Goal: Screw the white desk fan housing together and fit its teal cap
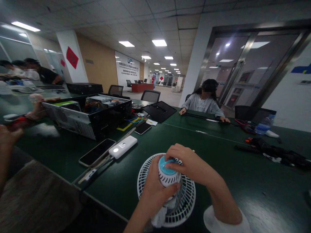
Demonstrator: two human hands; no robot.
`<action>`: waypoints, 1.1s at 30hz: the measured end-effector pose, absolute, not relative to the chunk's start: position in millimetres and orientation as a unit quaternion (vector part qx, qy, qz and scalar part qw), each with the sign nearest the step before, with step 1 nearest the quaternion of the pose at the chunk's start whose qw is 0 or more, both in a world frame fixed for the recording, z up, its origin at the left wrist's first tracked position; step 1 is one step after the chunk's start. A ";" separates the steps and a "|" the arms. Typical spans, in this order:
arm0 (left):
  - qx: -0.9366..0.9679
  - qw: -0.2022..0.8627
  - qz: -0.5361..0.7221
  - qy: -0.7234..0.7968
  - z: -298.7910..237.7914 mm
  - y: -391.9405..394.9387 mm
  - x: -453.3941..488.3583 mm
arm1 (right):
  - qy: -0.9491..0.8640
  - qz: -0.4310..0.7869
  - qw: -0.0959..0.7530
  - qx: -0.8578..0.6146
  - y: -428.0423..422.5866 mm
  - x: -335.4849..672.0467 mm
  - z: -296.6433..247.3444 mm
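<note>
A small white electric fan lies face down on the green table, its round slotted grille (191, 203) against the surface. Its white motor housing (167, 179) points up and carries a light blue cap (164, 165). My left hand (155, 189) is wrapped around the housing from the left, thumb across the near side. From the right, my right hand (182, 159) grips the blue cap with thumb and fingers at its edge. Part of the fan's lower body is hidden behind my left hand and wrist.
Left of the fan lie a white power bank (123, 147) with a cable and two phones, the larger phone (97, 152) nearer. An opened computer case (89, 113) stands beyond. A co-worker (202, 102) sits across; another person's hand (11, 134) shows at far left. A black umbrella-like bundle (274, 152) lies right.
</note>
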State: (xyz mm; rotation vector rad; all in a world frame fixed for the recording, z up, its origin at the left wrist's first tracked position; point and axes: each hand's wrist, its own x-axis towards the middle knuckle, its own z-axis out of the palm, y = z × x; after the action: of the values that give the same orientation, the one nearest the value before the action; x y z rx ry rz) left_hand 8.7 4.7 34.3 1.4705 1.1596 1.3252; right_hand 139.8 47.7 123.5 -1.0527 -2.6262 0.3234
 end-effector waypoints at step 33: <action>0.575 0.408 0.548 0.450 32.0 6.0 12.4 | -0.787 -0.091 0.058 -0.607 24.6 93.3 114.4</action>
State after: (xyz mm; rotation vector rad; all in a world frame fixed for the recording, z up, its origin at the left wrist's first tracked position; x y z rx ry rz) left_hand 12.4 6.0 32.0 1.4505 1.1346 1.3801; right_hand 93.3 24.6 114.4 -1.8403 -2.3857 -0.2755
